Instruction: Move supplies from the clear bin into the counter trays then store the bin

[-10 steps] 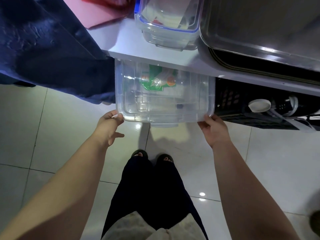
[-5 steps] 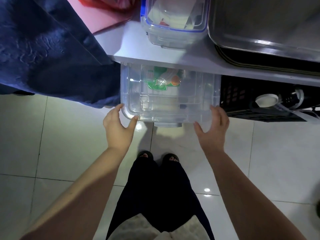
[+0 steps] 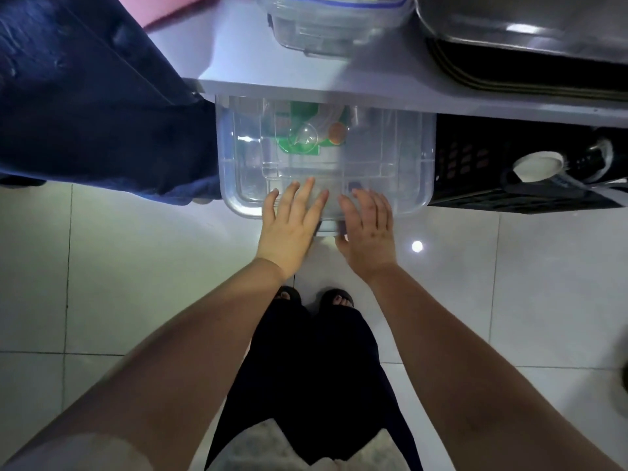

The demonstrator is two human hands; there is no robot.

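Hands: two, both bare, side by side at the near wall of one clear rectangular plastic bin (image 3: 238, 158). Left hand (image 3: 289, 226) lies flat, fingers spread and extended over the bin's near rim; nothing gripped. Right hand (image 3: 368, 229) likewise flat, fingers extended and slightly apart, just beside the left, over the bin's front tab. Bin sits under the edge of one white counter (image 3: 238, 62), its far part hidden beneath it. Seen through the bin: one green packet (image 3: 299, 149), contents unclear. On the counter: one clear lidded container with a blue seal (image 3: 323, 32) and one metal tray (image 3: 526, 25). One black slotted crate (image 3: 475, 164) just right of the bin. Dark blue cloth (image 3: 85, 96) hangs at left.
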